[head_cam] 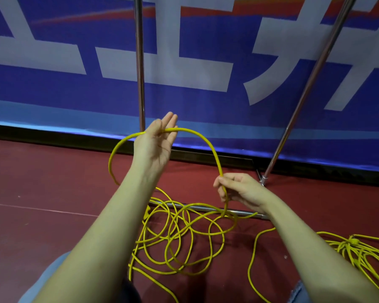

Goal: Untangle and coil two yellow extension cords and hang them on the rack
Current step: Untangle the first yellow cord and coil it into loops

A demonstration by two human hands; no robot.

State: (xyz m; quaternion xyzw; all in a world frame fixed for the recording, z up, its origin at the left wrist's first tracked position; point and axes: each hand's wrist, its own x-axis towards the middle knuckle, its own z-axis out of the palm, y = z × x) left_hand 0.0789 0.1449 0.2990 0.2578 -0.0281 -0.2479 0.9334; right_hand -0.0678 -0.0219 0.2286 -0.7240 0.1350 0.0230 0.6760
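While the left grip (157,142) pinches the yellow cord (202,139), its arc drops into the right grip's (236,190) clasp.

A dark red floor (53,184) ran back to a large blue banner (206,99) printed with big white characters and red-orange streaks near its top. A black strip (53,136) edged the banner's foot, where bluish light glinted.

Red floor (53,182), tangled yellow cords (179,237), rack base (206,207)
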